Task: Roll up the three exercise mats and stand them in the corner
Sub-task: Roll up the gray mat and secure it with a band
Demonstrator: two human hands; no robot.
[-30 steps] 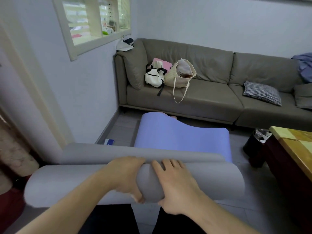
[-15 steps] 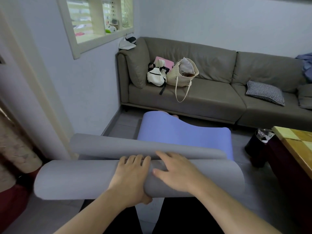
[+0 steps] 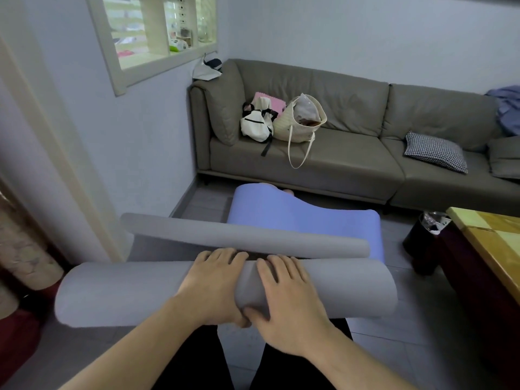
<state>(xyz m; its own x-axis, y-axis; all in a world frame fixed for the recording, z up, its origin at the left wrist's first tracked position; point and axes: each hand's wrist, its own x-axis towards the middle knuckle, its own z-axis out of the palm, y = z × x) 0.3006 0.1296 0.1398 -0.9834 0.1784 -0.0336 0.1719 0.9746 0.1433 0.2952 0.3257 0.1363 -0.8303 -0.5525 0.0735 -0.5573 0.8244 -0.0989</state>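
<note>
A grey mat (image 3: 118, 294) lies across my lap as a thick roll, running left to right. My left hand (image 3: 213, 285) and my right hand (image 3: 284, 299) sit side by side at its middle, fingers draped over the top and thumbs pressed into the near side. The grey mat's loose far end (image 3: 225, 235) curls up just beyond my fingertips. Behind it a blue mat (image 3: 281, 209) lies on the floor, buckled upward, reaching toward the sofa. I see only these two mats.
A grey sofa (image 3: 351, 164) with two bags (image 3: 281, 122) and a checked cushion (image 3: 434, 150) fills the back wall. A dark bin (image 3: 422, 243) and a wooden table (image 3: 492, 240) stand at the right. The wall and door frame (image 3: 70, 164) close the left side.
Both hands moved from a grip to the top of the roll and now wrap it again. The roll has turned away from me, and the loose end sits closer.
</note>
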